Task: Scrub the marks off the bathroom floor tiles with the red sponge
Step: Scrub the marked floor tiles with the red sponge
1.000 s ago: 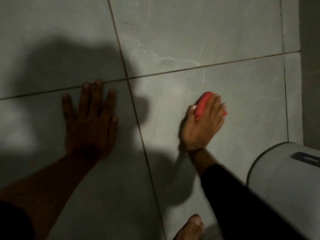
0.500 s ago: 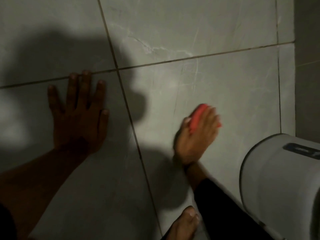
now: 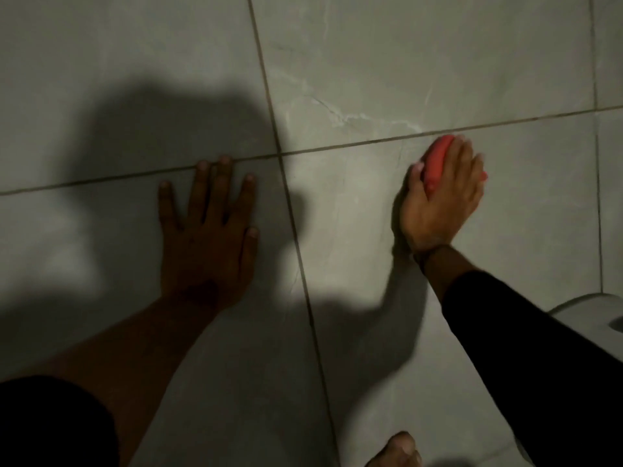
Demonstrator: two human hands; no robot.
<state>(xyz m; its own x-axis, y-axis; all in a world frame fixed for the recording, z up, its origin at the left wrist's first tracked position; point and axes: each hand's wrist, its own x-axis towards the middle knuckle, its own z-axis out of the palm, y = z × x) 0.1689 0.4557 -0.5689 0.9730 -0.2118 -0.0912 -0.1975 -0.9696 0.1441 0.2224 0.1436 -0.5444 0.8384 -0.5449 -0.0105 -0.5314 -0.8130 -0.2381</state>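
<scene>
Floor: grey stone-look tiles, large, with thin dark grout lines crossing near the middle; the light is dim, and a big shadow lies over the left half.
Fixture: a pale rounded shape at the right edge, only partly in view; I can't say for sure what it is.
Arms: the left forearm is bare, while the right has a dark sleeve down to near the wrist.
Left hand: the left hand is flat on the tile, fingers spread and holding nothing, fingertips just at the cross grout line; it looks like a prop for the body.
Right hand: the right hand is closed down over the sponge, fingers curled across its top and thumb along its near side, pressing it to the floor.
Foot: toes show at the bottom edge, bare on the tile.
Sponge: the sponge is red and mostly hidden under the fingers; it sits on the near right tile, its far end just short of the grout line.
Marks: pale streaks run across the far tile just past that line; I can't tell dirt from the tile's own veining.
Progress: scrubbing looks to be under way on one tile. No tile reads as plainly cleaner than another, so I'd judge most of the floor is left.
</scene>
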